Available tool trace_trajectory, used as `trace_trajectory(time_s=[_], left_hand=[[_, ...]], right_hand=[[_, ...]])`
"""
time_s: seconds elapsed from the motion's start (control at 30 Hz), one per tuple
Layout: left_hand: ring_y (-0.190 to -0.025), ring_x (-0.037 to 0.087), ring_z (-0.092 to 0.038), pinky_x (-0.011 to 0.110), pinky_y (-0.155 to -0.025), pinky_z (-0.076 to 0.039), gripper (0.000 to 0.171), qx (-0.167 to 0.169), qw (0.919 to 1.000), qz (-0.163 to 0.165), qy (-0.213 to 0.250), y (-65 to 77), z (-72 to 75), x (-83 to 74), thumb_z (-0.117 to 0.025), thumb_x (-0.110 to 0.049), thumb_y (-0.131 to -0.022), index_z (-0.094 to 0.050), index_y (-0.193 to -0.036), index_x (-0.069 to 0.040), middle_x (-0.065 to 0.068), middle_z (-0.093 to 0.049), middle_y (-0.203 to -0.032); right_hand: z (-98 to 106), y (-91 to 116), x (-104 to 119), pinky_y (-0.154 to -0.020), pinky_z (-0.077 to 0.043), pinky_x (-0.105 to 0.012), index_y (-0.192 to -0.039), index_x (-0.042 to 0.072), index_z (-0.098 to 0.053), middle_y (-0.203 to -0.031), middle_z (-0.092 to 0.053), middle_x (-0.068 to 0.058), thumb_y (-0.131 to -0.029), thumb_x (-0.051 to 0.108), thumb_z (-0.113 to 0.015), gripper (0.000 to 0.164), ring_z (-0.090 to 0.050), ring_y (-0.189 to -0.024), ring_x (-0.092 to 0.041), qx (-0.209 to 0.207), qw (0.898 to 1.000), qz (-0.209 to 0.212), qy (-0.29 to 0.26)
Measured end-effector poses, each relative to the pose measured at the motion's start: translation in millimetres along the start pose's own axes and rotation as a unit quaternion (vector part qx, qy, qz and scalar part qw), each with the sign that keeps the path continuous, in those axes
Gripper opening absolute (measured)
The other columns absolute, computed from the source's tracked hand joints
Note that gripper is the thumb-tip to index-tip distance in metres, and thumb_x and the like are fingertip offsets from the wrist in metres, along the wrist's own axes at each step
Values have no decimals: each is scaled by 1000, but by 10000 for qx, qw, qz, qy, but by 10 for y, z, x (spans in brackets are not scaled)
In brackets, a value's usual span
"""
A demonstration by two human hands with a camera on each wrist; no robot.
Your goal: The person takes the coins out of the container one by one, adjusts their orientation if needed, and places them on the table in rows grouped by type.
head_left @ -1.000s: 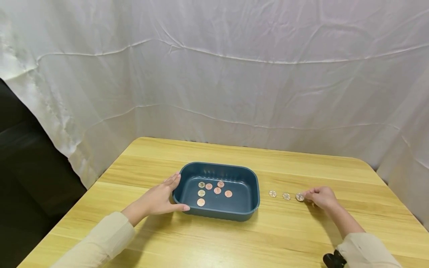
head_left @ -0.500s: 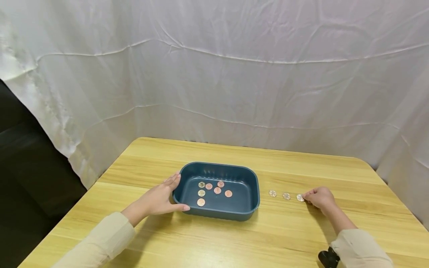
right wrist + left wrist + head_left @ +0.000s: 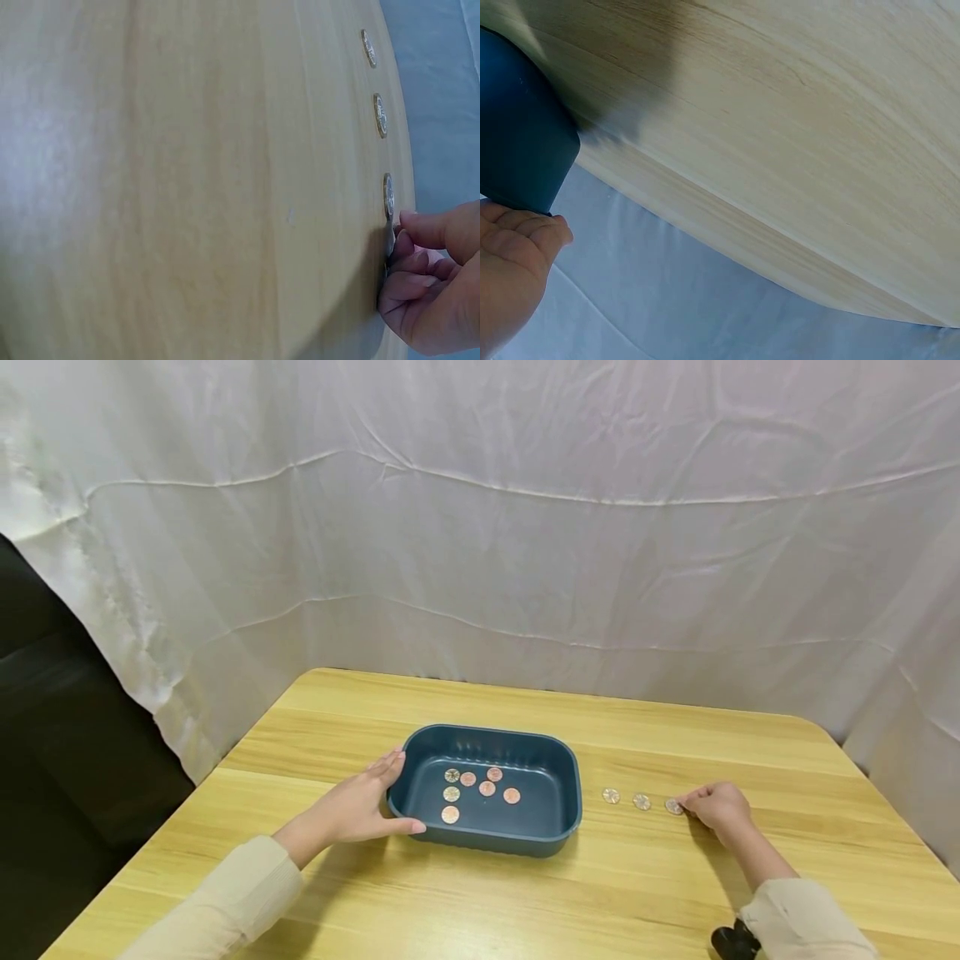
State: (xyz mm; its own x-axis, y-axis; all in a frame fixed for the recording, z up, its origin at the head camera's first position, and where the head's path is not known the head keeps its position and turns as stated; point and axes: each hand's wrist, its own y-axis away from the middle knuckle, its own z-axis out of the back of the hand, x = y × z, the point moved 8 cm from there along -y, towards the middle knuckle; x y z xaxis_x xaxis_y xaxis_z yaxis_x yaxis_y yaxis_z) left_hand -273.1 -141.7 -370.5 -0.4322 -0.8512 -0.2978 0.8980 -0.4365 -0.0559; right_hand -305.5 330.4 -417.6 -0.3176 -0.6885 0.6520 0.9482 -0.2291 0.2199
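My left hand (image 3: 358,806) rests on the near left corner of a dark blue rectangular tray (image 3: 572,777), thumb along the front wall and fingers at the left rim. In the left wrist view its fingertips touch the edge of the tray (image 3: 525,127). Several copper and gold-coloured coins (image 3: 487,788) lie flat inside. To the tray's right, a first coin (image 3: 611,795), a second coin (image 3: 641,802) and a third coin (image 3: 672,807) form a row. My right hand (image 3: 718,806), fingers curled, pinches at the third coin's right edge; the thumb meets the coin (image 3: 388,195) in the right wrist view.
The light wooden table (image 3: 480,910) has rounded far corners. A pale satin curtain (image 3: 525,552) hangs behind and around it. Dark material (image 3: 67,760) fills the far left. Something black (image 3: 735,939) sits at the right sleeve (image 3: 806,914).
My right hand has shifted the third coin slightly to the right and it now lies flatter at the end of the row. The right forearm has drawn slightly left. The left hand and tray stay put.
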Motion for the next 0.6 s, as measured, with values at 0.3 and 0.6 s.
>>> trace_trajectory(time_s=[0.3,0.6], left_hand=[[-138,38,-28,52,-107,-32,107,31,10000,72,-10,0,-9,9,-62,-67,-72,-27,-143,5,21,-26,-151],[-137,39,-29,52,-107,-33,107,9,10000,41,-24,-4,-13,16,-62,-67,-72,-28,-143,6,21,-26,-150]], right_hand=[[126,117,329,-62,-42,-24,-101,-9,-57,-85,-57,-12,-93,17,-50,28,-50,-79,-21,-720,9936,868,-36],[169,348,794,-56,-45,-14,-105,-6,-61,-82,-59,-6,-93,16,-54,26,-47,-62,4,-1491,9747,1490,-748]])
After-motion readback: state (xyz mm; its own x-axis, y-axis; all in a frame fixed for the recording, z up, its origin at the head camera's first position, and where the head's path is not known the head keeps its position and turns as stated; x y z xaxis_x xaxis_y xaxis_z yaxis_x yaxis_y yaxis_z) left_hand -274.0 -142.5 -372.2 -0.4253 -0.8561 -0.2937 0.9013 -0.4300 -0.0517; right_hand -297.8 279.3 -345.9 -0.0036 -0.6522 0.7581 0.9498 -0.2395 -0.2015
